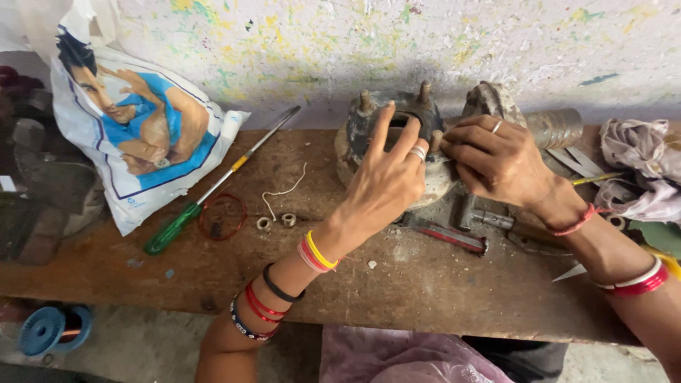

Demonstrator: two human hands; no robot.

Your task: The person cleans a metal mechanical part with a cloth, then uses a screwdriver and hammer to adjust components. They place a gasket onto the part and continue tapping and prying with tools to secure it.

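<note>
A round grey metal housing (369,128) with studs sticking up lies at the back of a worn wooden bench (425,291). My left hand (386,181) rests on its front rim, fingers spread and reaching into the centre. My right hand (496,159) is at the housing's right side, fingertips pinched together at a stud; what they pinch is hidden. Both wrists wear coloured bangles and each hand has a ring.
A green-handled screwdriver (213,188), a red wire loop (222,216), two small nuts (275,222) and a white string lie left of the housing. A red-handled tool (454,237) lies in front. A printed plastic bag (135,135) sits left, crumpled cloth (638,170) right, a blue spool (50,330) on the floor.
</note>
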